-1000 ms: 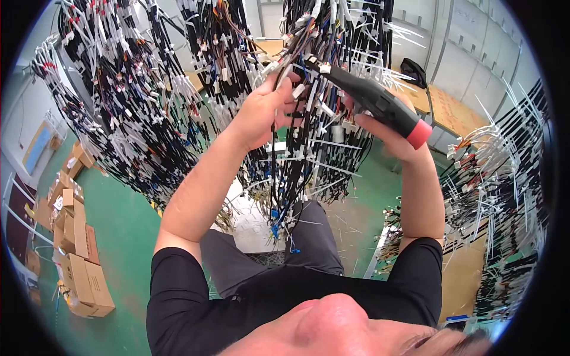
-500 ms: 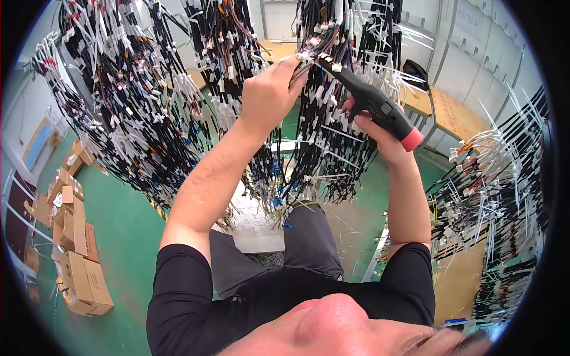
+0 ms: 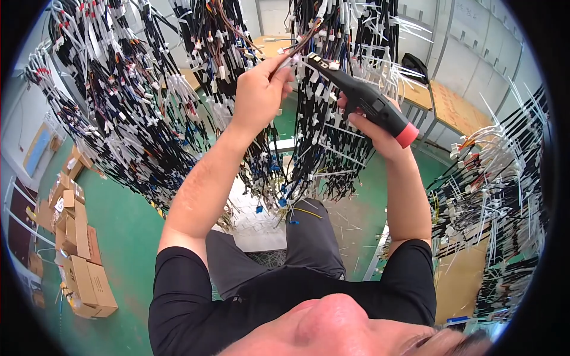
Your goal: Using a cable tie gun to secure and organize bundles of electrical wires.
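Note:
My right hand [image 3: 380,132] is wrapped round the grip of a black cable tie gun [image 3: 369,98] with a red end cap. The gun's narrow nose points up and left, among hanging wire harnesses [image 3: 314,113]. My left hand [image 3: 256,98] pinches a few brown and grey wires [image 3: 307,40] of one harness between thumb and fingers. A small gap separates these fingertips from the nose of the gun. White connectors and white cable ties hang all along the black harnesses around both hands.
Thick harness bundles [image 3: 119,89] hang at the left, and more with long white ties [image 3: 499,172] at the right. Cardboard boxes [image 3: 89,285] line the green floor on the left. Wooden tables [image 3: 457,113] stand at the back right by a pale wall.
My left hand has drawn left and slightly down, so the pinched wires are now apart from the gun's nose. The gun has shifted slightly left in my right hand.

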### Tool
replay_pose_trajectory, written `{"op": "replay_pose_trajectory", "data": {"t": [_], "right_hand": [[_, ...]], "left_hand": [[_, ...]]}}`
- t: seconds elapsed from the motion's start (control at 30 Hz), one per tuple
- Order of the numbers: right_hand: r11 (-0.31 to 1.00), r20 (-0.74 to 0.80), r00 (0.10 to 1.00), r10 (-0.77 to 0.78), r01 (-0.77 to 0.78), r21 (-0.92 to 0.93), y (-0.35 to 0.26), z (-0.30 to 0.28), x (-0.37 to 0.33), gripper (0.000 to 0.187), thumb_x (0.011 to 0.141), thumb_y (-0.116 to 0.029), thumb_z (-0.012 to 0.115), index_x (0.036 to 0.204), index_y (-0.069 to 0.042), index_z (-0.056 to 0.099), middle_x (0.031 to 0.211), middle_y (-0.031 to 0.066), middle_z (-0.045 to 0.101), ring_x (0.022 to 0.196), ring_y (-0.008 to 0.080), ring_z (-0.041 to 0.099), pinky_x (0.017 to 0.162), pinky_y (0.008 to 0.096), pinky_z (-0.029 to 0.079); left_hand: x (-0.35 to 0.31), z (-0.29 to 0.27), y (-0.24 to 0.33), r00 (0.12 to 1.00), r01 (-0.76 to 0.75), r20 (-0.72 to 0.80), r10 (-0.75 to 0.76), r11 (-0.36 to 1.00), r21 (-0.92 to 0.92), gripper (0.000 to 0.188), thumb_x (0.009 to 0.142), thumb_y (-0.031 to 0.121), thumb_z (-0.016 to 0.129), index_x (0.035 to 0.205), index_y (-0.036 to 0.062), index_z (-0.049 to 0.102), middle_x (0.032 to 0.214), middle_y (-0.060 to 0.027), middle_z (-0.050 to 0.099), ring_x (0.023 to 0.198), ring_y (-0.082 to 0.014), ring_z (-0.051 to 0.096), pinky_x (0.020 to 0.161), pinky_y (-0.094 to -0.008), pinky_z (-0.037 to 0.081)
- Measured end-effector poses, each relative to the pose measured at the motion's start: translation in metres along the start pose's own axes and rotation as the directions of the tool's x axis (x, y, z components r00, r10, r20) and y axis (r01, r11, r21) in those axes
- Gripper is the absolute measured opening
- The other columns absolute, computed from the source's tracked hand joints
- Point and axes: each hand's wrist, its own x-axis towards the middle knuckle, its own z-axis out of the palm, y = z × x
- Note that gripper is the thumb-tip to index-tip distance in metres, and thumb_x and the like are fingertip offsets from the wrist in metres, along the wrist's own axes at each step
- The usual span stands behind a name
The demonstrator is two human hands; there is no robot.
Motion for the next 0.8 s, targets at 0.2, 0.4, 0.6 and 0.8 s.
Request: {"op": "replay_pose_trajectory", "data": {"t": [0.2, 0.4, 0.6, 0.8], "right_hand": [[0.996, 0.100, 0.995, -0.009, 0.018, -0.087, -0.009, -0.012, 0.011, 0.043, 0.089, -0.003, 0.071, 0.131, -0.001, 0.068, 0.115, 0.0044, 0.073, 0.101, 0.0131, 0.065, 0.093, 0.0304, 0.051], [0.968, 0.232, 0.971, -0.051, 0.105, -0.227, -0.011, -0.022, 0.031, 0.034, 0.090, -0.006, 0.074, 0.123, -0.002, 0.070, 0.107, 0.0081, 0.074, 0.093, 0.0182, 0.066, 0.087, 0.0337, 0.053], [0.994, 0.199, 0.977, 0.071, -0.086, 0.067, -0.010, -0.013, 0.027, 0.048, 0.092, -0.005, 0.074, 0.138, -0.008, 0.064, 0.119, 0.0013, 0.072, 0.111, 0.0121, 0.064, 0.095, 0.0290, 0.049], [0.999, 0.232, 0.972, 0.020, -0.031, 0.042, -0.021, -0.003, 0.026, 0.047, 0.094, -0.005, 0.073, 0.140, -0.004, 0.062, 0.121, 0.0041, 0.073, 0.110, 0.0118, 0.064, 0.095, 0.0288, 0.050]], "left_hand": [[0.008, -0.014, -0.005, 0.985, 0.131, 0.150, -0.082, 0.926, -0.354, 0.027, 0.110, 0.015, 0.057, 0.132, 0.0058, 0.070, 0.087, 0.0004, 0.069, 0.067, -0.0040, 0.055, 0.061, -0.0210, 0.047], [0.018, -0.043, 0.001, 0.905, 0.345, 0.413, -0.105, 0.750, -0.564, 0.025, 0.111, 0.016, 0.055, 0.133, 0.0091, 0.065, 0.082, 0.0058, 0.059, 0.056, -0.0004, 0.033, 0.050, -0.0197, 0.024], [0.019, -0.053, 0.000, 0.904, 0.335, 0.416, -0.096, 0.766, -0.550, 0.033, 0.109, 0.017, 0.058, 0.141, 0.0093, 0.062, 0.084, 0.0052, 0.059, 0.057, -0.0002, 0.034, 0.050, -0.0192, 0.025], [0.016, -0.046, 0.008, 0.918, 0.295, 0.380, -0.110, 0.831, -0.472, 0.024, 0.109, 0.018, 0.060, 0.130, 0.0089, 0.068, 0.080, 0.0052, 0.058, 0.057, -0.0012, 0.038, 0.050, -0.0208, 0.030]]}}
